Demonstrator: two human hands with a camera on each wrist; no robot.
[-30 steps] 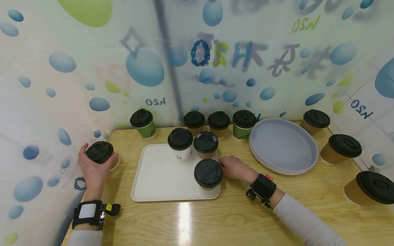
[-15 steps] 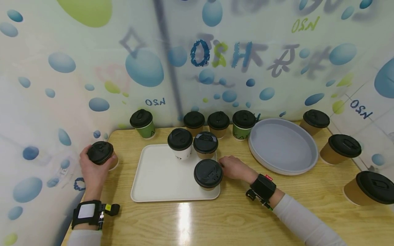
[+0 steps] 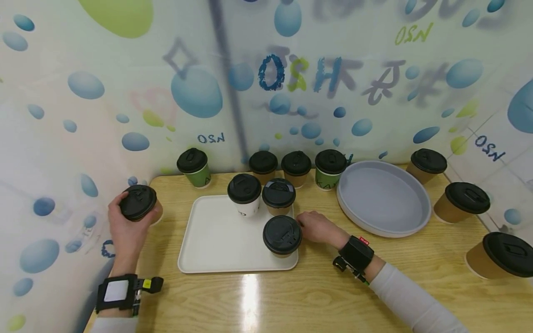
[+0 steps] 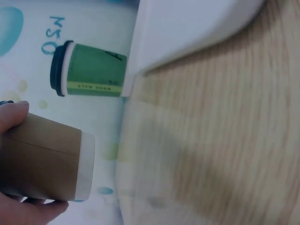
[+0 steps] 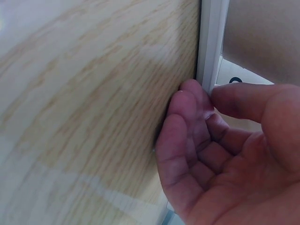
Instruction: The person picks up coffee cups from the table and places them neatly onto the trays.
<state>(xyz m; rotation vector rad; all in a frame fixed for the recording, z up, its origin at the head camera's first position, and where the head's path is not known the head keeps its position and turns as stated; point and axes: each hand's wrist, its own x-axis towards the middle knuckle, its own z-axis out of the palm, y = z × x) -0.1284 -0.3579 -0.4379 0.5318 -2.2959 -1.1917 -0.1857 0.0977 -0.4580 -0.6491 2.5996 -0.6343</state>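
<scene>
My left hand [image 3: 131,231] grips a brown paper coffee cup [image 4: 42,159] with a black lid, its thumb and fingers around the sides. The cup's white base hangs clear of the table in the left wrist view. My right hand [image 3: 318,226] pinches the right edge of a white rectangular tray [image 3: 216,249], with the thumb [image 5: 243,101] at the rim and the fingers curled by its underside. On the tray stand a white cup [image 3: 245,194], a brown cup with a black lid [image 3: 278,196], and another black-lidded cup [image 3: 282,235] close beside the right hand.
A green cup [image 3: 195,169] stands behind the tray's left corner. Two brown cups [image 3: 263,166] and another green cup [image 3: 329,169] line the back wall. A round grey tray [image 3: 383,199] lies to the right, with several brown cups [image 3: 458,203] beyond it.
My left hand has raised the brown coffee cup slightly and shifted it a little right. The right hand and the tray look unmoved.
</scene>
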